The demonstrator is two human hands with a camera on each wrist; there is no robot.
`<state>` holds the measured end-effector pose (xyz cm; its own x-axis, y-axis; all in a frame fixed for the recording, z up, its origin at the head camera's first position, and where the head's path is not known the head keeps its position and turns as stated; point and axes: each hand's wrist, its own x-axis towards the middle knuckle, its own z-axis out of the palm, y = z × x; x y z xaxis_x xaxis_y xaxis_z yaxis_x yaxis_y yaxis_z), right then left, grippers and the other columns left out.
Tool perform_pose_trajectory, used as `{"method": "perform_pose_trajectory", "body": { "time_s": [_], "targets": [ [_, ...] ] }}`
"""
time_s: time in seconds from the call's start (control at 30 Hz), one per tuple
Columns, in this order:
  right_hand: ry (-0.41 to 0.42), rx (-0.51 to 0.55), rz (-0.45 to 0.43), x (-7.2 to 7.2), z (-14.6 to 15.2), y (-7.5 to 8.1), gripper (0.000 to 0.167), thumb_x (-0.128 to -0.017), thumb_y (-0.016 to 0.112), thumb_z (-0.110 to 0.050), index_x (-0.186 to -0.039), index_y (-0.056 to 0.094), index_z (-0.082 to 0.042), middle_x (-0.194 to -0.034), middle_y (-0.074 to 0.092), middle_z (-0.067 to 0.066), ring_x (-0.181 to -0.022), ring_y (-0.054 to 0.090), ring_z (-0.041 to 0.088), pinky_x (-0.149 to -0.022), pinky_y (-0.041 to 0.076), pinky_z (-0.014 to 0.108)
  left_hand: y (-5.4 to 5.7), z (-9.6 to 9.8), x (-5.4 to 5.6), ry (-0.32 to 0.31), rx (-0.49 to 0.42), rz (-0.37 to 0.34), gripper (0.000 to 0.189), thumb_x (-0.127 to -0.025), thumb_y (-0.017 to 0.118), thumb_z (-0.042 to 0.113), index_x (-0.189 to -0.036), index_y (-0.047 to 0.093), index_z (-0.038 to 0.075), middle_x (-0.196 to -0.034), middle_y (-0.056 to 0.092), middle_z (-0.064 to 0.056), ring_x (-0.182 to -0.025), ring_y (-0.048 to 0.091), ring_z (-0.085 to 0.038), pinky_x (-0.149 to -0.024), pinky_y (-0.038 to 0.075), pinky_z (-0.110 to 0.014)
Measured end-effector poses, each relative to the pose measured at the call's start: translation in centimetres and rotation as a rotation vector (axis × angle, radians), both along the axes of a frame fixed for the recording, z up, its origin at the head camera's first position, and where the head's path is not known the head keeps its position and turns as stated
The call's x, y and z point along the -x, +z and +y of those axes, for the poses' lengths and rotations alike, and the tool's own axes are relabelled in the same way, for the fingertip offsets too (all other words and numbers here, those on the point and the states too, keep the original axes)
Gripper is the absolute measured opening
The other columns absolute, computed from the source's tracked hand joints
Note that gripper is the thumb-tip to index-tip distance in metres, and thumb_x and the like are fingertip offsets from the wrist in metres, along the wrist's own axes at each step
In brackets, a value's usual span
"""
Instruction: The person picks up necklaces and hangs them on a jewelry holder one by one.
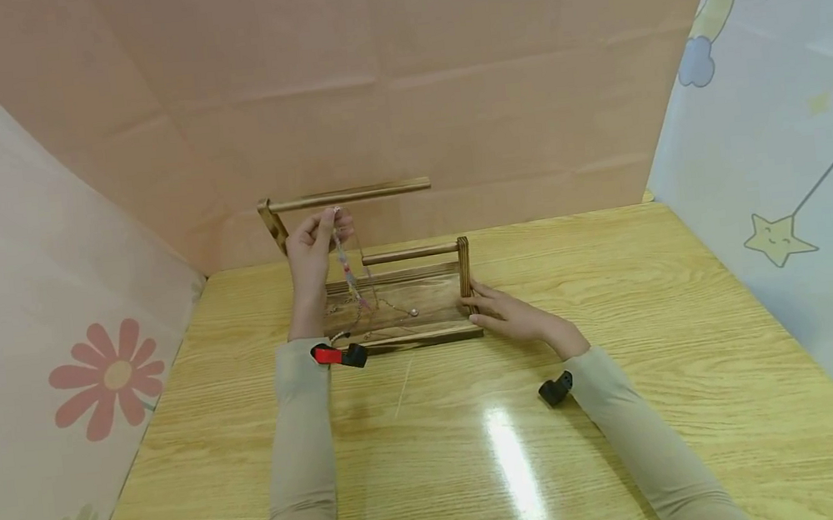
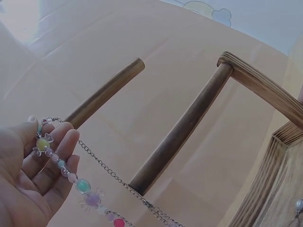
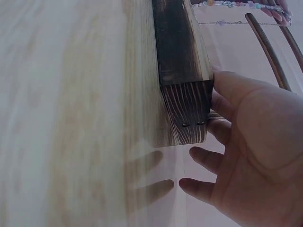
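Observation:
My left hand [image 1: 313, 241] pinches a pastel beaded necklace [image 2: 83, 185] between thumb and fingers, beside the rods of a wooden jewelry stand [image 1: 467, 276]. Candy-shaped and round beads hang from the pinch, and a thin metal chain [image 2: 106, 166] runs down past the rod's end. At the stand's right end, my right hand [image 1: 512, 315] touches the base and upright with its thumb and fingers. In the right wrist view its other fingers [image 3: 201, 189] are spread out, apart from the wood.
The stand has an upper rod [image 1: 350, 194] and a shorter lower rod [image 1: 408, 253]. Fine chains and a pearl-like bead [image 1: 414, 313] lie in or hang over its tray. A wood-grain table [image 1: 434, 442] carries the stand, with a pinkish backdrop [image 1: 444, 81] behind.

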<state>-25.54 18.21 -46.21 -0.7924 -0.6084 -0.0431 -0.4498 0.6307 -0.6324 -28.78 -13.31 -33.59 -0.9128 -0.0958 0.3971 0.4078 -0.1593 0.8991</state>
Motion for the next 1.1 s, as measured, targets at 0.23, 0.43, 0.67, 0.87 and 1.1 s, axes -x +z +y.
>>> {"method": "perform_pose_trajectory", "body": {
  "time_s": [0.23,0.43,0.67,0.87,1.1],
  "targets": [
    [0.008,-0.004,0.005,0.1,-0.1,-0.2,0.050,-0.100,0.040,-0.034,-0.144,0.033,-0.011,-0.156,0.001,0.011,-0.142,0.006,0.036,-0.112,0.016,0.057,0.5,0.2,0.6,0.004,0.020,0.011,0.031,-0.094,0.055,0.017,-0.102,0.062,-0.012,-0.089,0.071,-0.015,-0.077,0.069,-0.022,-0.079,0.056,-0.032],
    [0.015,-0.002,0.004,0.2,-0.1,-0.2,0.050,-0.100,0.039,-0.034,-0.144,0.033,-0.009,-0.156,0.001,0.011,-0.142,0.006,0.035,-0.112,0.016,0.056,0.8,0.5,0.8,-0.028,-0.016,0.004,0.029,-0.093,0.055,0.015,-0.104,0.061,-0.011,-0.089,0.071,-0.012,-0.080,0.069,-0.023,-0.084,0.054,-0.037],
    [0.011,-0.008,0.011,0.2,0.0,-0.1,0.050,-0.100,0.039,-0.034,-0.144,0.034,-0.010,-0.156,0.001,0.011,-0.141,0.007,0.035,-0.112,0.017,0.056,0.3,0.9,1.9,-0.037,-0.040,0.039,0.031,-0.092,0.057,0.019,-0.103,0.062,-0.009,-0.090,0.071,-0.011,-0.082,0.068,-0.022,-0.082,0.055,-0.033],
    [0.008,-0.014,0.006,0.2,0.0,-0.2,0.051,-0.100,0.039,-0.034,-0.144,0.033,-0.010,-0.156,0.000,0.011,-0.142,0.006,0.035,-0.112,0.015,0.056,0.0,1.1,2.7,-0.012,-0.033,0.065,0.029,-0.092,0.058,0.022,-0.101,0.065,-0.005,-0.089,0.071,-0.010,-0.080,0.069,-0.018,-0.082,0.055,-0.032],
    [0.012,-0.009,0.007,0.2,0.0,-0.2,0.050,-0.100,0.039,-0.034,-0.144,0.034,-0.010,-0.156,0.001,0.011,-0.142,0.007,0.035,-0.112,0.016,0.056,1.3,1.8,1.6,-0.052,-0.046,0.083,0.028,-0.094,0.054,0.011,-0.102,0.060,-0.015,-0.088,0.071,-0.014,-0.079,0.069,-0.019,-0.084,0.054,-0.036]
  ]
}}
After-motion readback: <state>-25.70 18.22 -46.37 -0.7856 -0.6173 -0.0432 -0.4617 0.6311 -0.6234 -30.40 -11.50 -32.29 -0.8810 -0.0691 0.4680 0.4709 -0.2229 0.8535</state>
